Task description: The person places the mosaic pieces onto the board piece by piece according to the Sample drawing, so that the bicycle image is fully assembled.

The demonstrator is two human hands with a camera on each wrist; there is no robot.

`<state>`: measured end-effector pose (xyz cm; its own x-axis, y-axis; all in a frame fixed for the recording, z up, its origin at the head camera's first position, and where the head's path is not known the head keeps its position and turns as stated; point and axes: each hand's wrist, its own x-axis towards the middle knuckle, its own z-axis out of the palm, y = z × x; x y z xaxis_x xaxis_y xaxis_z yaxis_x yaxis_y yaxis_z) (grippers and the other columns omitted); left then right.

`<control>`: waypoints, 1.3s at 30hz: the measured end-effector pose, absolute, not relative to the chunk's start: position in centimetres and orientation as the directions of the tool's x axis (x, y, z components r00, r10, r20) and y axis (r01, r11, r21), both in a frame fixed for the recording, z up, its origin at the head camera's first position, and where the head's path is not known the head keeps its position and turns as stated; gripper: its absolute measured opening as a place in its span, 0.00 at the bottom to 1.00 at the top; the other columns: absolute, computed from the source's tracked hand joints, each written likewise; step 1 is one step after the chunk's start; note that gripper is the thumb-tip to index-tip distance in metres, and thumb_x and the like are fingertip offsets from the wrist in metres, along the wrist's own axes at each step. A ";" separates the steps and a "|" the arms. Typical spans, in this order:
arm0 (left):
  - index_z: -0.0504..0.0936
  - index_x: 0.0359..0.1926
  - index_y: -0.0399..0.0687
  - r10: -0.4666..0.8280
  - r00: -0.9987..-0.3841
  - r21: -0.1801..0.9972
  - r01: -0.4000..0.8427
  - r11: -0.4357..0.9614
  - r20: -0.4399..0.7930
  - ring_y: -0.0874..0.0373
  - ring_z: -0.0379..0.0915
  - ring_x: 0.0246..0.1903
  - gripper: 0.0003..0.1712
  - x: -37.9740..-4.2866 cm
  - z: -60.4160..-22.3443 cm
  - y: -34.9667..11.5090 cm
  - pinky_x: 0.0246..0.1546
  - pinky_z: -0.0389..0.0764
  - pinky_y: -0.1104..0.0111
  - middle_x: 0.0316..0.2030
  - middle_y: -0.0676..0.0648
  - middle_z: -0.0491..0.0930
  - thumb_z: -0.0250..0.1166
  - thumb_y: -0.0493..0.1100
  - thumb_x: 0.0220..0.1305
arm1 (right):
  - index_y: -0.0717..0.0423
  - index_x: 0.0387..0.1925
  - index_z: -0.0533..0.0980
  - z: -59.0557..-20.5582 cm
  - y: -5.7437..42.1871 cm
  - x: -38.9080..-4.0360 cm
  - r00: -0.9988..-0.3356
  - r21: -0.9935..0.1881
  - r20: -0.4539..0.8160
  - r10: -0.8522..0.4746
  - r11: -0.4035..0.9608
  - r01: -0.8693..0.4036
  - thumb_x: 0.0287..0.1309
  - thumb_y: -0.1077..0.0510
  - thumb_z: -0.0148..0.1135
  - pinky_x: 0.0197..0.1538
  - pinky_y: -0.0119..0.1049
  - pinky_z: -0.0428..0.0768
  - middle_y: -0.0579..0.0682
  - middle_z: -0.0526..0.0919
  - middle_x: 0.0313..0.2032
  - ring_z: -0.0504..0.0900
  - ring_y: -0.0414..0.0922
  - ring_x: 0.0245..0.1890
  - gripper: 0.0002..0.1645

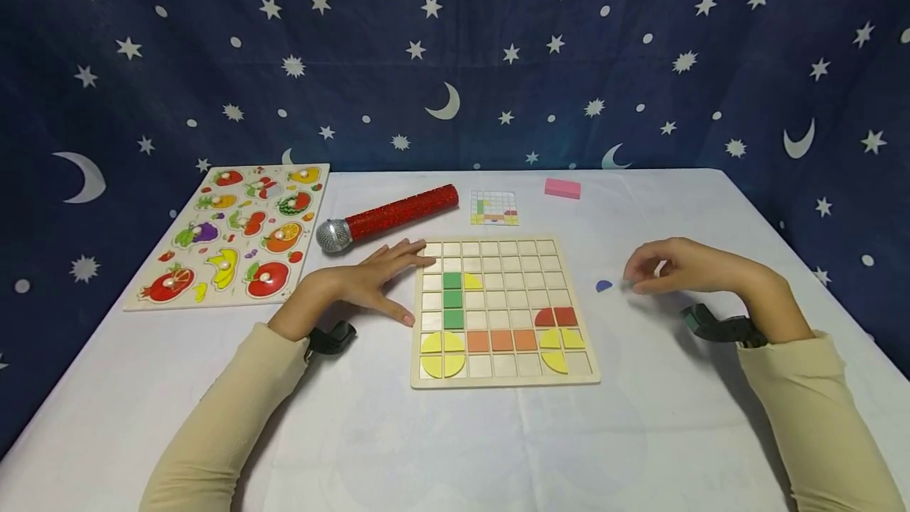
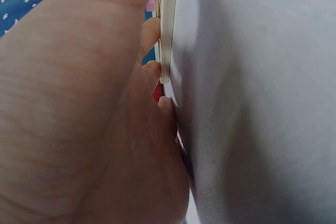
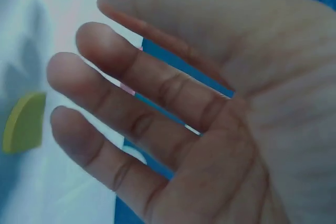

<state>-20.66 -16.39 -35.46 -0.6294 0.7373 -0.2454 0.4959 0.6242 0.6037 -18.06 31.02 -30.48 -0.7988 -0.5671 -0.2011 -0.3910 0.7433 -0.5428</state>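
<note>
A wooden grid board [image 1: 495,296] lies flat, holding green, orange and red pieces and several yellow quarter-circles. My left hand [image 1: 377,279] rests at its left edge with spread fingers, fingertips over the top left corner and thumb by the side; the board's edge [image 2: 169,27] shows beyond that hand in the left wrist view. Over the cloth right of the board, my right hand [image 1: 686,265] hovers with loosely bent fingers and nothing visible in them. A blue half-round piece [image 1: 603,285] lies just left of its fingertips. The right wrist view also shows a yellow quarter-circle piece [image 3: 25,123].
A small pattern card [image 1: 494,208] and a pink block [image 1: 562,188] lie behind the board. To the left are a red glittery microphone [image 1: 398,214] and a fruit peg puzzle [image 1: 238,239]. A starry blue curtain [image 1: 455,62] hangs behind the white-covered table [image 1: 469,449].
</note>
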 end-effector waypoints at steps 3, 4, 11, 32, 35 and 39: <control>0.55 0.75 0.52 0.738 -0.629 0.604 0.497 0.623 -0.243 0.43 0.24 0.76 0.56 -20.6 -35.4 -16.4 0.73 0.29 0.48 0.77 0.43 0.35 0.75 0.56 0.50 | 0.59 0.38 0.81 -30.7 31.7 -18.4 -0.825 -0.519 -0.175 -0.537 0.763 -0.386 0.53 0.62 0.71 0.36 0.29 0.78 0.43 0.82 0.34 0.75 0.33 0.33 0.10; 0.55 0.75 0.52 0.738 -0.630 0.603 0.497 0.624 -0.244 0.44 0.24 0.76 0.56 -20.6 -35.4 -16.4 0.73 0.28 0.48 0.77 0.43 0.35 0.75 0.56 0.50 | 0.59 0.38 0.81 -30.8 31.8 -18.4 -0.834 -0.510 -0.172 -0.524 0.772 -0.380 0.52 0.63 0.72 0.36 0.29 0.78 0.44 0.81 0.33 0.75 0.33 0.32 0.11; 0.55 0.74 0.51 0.746 -0.624 0.611 0.504 0.611 -0.231 0.43 0.24 0.76 0.55 -20.6 -35.3 -16.4 0.73 0.28 0.49 0.77 0.42 0.36 0.75 0.55 0.51 | 0.59 0.35 0.81 -31.3 32.7 -18.8 -0.867 -0.444 -0.179 -0.466 0.824 -0.351 0.48 0.63 0.74 0.38 0.33 0.79 0.44 0.81 0.33 0.73 0.36 0.31 0.11; 0.55 0.74 0.52 0.749 -0.622 0.612 0.506 0.607 -0.228 0.44 0.23 0.76 0.55 -20.7 -35.5 -16.4 0.73 0.27 0.49 0.77 0.42 0.35 0.75 0.55 0.51 | 0.66 0.42 0.76 -32.5 31.6 -19.3 -0.876 -0.393 -0.187 -0.444 0.851 -0.348 0.49 0.61 0.74 0.34 0.33 0.76 0.46 0.77 0.30 0.72 0.43 0.32 0.21; 0.55 0.74 0.51 0.749 -0.623 0.610 0.508 0.608 -0.227 0.43 0.24 0.76 0.55 -20.7 -35.5 -16.4 0.73 0.28 0.49 0.77 0.42 0.36 0.75 0.55 0.51 | 0.65 0.38 0.78 -32.6 31.6 -19.4 -0.879 -0.374 -0.184 -0.440 0.858 -0.351 0.51 0.62 0.73 0.33 0.32 0.75 0.45 0.77 0.29 0.72 0.43 0.31 0.16; 0.55 0.74 0.51 0.750 -0.621 0.606 0.512 0.609 -0.228 0.43 0.24 0.75 0.55 -20.7 -35.5 -16.4 0.73 0.28 0.49 0.77 0.42 0.36 0.75 0.55 0.51 | 0.64 0.37 0.79 -32.6 31.4 -19.5 -0.874 -0.367 -0.188 -0.448 0.858 -0.360 0.51 0.63 0.72 0.32 0.32 0.74 0.44 0.76 0.27 0.71 0.43 0.30 0.13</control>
<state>-20.68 -16.41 -35.50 -0.6214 0.7496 -0.2278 0.5118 0.6085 0.6064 -19.46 31.40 -32.65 -0.8741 -0.4477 -0.1882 -0.3602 0.8576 -0.3671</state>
